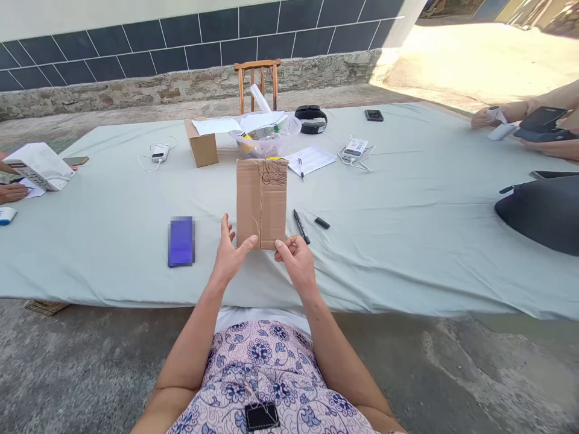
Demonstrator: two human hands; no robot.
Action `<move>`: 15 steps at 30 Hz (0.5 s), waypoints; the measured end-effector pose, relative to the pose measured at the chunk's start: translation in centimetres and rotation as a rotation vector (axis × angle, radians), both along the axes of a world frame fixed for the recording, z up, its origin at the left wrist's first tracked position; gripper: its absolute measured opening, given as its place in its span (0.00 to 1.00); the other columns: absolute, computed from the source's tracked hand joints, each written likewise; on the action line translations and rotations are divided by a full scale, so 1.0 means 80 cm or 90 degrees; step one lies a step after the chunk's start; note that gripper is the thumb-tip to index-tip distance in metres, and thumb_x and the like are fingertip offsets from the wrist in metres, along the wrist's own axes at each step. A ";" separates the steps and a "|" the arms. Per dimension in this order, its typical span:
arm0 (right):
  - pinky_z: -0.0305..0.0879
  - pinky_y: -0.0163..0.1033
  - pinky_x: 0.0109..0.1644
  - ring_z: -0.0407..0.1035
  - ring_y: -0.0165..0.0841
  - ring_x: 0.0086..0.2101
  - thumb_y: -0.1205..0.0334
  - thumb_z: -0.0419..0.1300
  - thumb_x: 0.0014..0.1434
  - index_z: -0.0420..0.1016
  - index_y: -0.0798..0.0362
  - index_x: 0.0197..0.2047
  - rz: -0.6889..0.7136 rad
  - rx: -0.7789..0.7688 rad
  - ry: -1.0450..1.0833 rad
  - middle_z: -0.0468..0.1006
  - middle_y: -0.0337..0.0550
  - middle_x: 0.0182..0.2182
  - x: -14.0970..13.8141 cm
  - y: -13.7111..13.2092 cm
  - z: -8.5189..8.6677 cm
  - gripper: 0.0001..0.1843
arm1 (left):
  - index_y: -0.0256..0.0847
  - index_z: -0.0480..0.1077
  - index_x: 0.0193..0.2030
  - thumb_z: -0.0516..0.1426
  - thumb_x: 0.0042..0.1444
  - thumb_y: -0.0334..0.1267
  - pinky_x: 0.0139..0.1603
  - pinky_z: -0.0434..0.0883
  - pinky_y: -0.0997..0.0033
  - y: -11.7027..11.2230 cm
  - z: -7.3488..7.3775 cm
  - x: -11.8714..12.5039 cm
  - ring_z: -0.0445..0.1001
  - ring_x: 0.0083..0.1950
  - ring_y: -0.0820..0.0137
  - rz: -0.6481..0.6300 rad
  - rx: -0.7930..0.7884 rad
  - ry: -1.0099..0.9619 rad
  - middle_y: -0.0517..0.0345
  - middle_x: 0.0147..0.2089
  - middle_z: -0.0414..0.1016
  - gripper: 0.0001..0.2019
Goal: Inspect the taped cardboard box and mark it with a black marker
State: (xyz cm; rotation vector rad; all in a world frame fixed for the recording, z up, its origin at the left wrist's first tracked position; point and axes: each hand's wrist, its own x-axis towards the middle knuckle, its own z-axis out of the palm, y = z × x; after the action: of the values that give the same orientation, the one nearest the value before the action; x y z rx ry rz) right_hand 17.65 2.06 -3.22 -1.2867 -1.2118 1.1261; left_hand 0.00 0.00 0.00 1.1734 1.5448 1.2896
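Cardboard (pixel 261 202): flat brown rectangular sheet, taller than wide, matte. It's held upright above the near edge of the table (pixel 407 241), centre of view. A vertical seam runs down the middle and goes jagged toward the bottom. Black scribble in the top right corner.

Left hand (pixel 230 253): fingers spread and loose, only the thumb tip touches the lower left corner. Right hand (pixel 294 256): fingers pinched together, clamped on the lower right corner.

The table is covered in pale grey-green cloth, lightly wrinkled. Just right of the sheet lie a black marker (pixel 301 226) and its cap (pixel 322 223), apart from each other. To the left is a flat blue phone (pixel 181 241), blurred.

Behind the sheet:
- clear plastic bowl (pixel 266 141) with bits inside
- small brown box (pixel 202 147)
- printed paper (pixel 312 160) with a pen on it
- wooden chair (pixel 257 81) past the far edge

Other people's hands at both table ends: one at the left by a white carton (pixel 38 166), and a pair at the right (pixel 520 114) on a dark flat device. Ground is rough concrete, and the wall has dark glossy tiles.
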 end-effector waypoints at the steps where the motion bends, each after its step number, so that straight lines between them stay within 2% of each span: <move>1: 0.74 0.44 0.37 0.77 0.36 0.26 0.33 0.67 0.54 0.63 0.45 0.31 0.013 -0.001 0.000 0.78 0.34 0.20 0.001 0.000 0.000 0.27 | 0.46 0.39 0.81 0.67 0.57 0.51 0.74 0.66 0.48 -0.001 -0.001 0.009 0.63 0.78 0.53 -0.003 0.023 0.010 0.36 0.81 0.52 0.55; 4: 0.74 0.44 0.36 0.76 0.36 0.26 0.33 0.68 0.54 0.63 0.46 0.31 0.048 -0.009 0.005 0.77 0.34 0.21 0.005 0.000 -0.001 0.27 | 0.48 0.45 0.80 0.67 0.57 0.45 0.75 0.65 0.51 -0.006 -0.001 0.025 0.66 0.76 0.57 0.008 0.082 0.063 0.43 0.78 0.61 0.50; 7: 0.73 0.44 0.37 0.76 0.36 0.26 0.33 0.68 0.53 0.62 0.46 0.31 0.073 -0.015 0.014 0.77 0.34 0.21 0.008 0.002 -0.001 0.27 | 0.46 0.54 0.75 0.65 0.59 0.42 0.71 0.69 0.51 -0.012 -0.001 0.029 0.70 0.72 0.57 0.045 0.076 0.103 0.44 0.72 0.70 0.40; 11: 0.69 0.43 0.36 0.73 0.35 0.26 0.37 0.67 0.55 0.60 0.45 0.32 0.110 -0.002 0.000 0.76 0.33 0.21 0.010 0.002 0.001 0.25 | 0.44 0.60 0.66 0.67 0.56 0.44 0.64 0.73 0.54 -0.016 -0.002 0.028 0.75 0.66 0.54 0.108 0.046 0.138 0.43 0.65 0.74 0.34; 15: 0.64 0.42 0.34 0.70 0.34 0.25 0.41 0.65 0.57 0.60 0.45 0.32 0.142 0.015 -0.036 0.74 0.32 0.21 0.008 -0.002 0.003 0.21 | 0.43 0.61 0.60 0.68 0.54 0.48 0.59 0.73 0.54 -0.018 0.001 0.023 0.77 0.61 0.54 0.149 0.006 0.154 0.43 0.61 0.76 0.32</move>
State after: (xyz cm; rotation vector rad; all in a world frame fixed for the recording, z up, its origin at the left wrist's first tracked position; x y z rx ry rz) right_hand 18.27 1.91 -2.98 -1.1935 -1.4329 1.2365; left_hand 1.83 -1.40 0.07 1.2170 1.9006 1.3437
